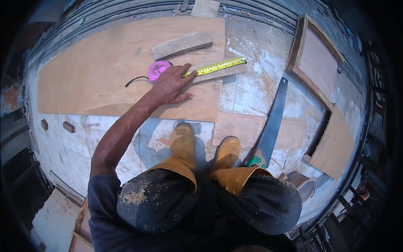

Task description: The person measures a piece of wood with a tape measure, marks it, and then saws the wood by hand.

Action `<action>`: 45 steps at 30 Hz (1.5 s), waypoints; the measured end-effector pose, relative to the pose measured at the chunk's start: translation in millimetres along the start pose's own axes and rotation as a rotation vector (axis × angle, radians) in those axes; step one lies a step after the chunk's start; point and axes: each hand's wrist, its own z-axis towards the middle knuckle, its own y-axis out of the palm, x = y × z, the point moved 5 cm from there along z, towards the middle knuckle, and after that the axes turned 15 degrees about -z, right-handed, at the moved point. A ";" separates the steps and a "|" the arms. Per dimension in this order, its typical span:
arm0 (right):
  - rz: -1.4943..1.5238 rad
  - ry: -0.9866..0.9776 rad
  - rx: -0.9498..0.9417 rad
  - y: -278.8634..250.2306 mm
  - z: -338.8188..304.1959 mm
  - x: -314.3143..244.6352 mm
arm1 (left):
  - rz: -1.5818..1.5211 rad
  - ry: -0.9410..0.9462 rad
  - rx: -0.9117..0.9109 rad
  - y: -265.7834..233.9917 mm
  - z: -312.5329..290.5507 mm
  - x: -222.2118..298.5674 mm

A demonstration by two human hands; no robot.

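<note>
My left hand (173, 84) reaches across a broad plywood sheet (96, 75), its fingers spread and pressing down by a tape measure. The tape measure's pink case (158, 70) sits beside the back of the hand, with a black strap trailing left. Its yellow blade (218, 66) is drawn out to the right along a short wooden strip (228, 73), which juts past the sheet's right edge. The fingertips touch the blade's near end; the palm hides part of the strip. Another wooden piece (182, 45), slightly curved, lies just beyond. My right hand is out of view.
A handsaw (272, 126) with a green handle lies right of my yellow boots (226, 153). Farther right stand a wooden frame (300, 42) and a plywood offcut (336, 143). Two small blocks (69, 127) rest at the left. Long rods (138, 9) run along the far side.
</note>
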 end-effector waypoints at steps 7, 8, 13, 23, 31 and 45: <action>0.095 0.037 0.018 -19.2 -0.9 6.4 | 0.314 0.136 0.024 12.7 -2.7 -10.2; 0.147 0.064 0.032 -25.0 -2.3 10.1 | 0.326 0.156 0.041 13.5 -1.3 -10.4; 0.550 0.268 0.205 -97.7 -14.0 46.4 | 0.237 0.202 -0.006 33.2 51.5 -1.8; 0.585 0.027 0.297 -296.5 9.8 27.7 | 0.211 0.273 -0.042 34.9 84.9 -5.5; 0.958 0.234 0.094 -288.4 1.0 -55.1 | 0.205 0.268 -0.024 23.4 77.0 -1.7; 0.991 0.087 -0.029 -267.7 1.5 -172.2 | 0.142 0.211 -0.033 29.7 82.7 -0.4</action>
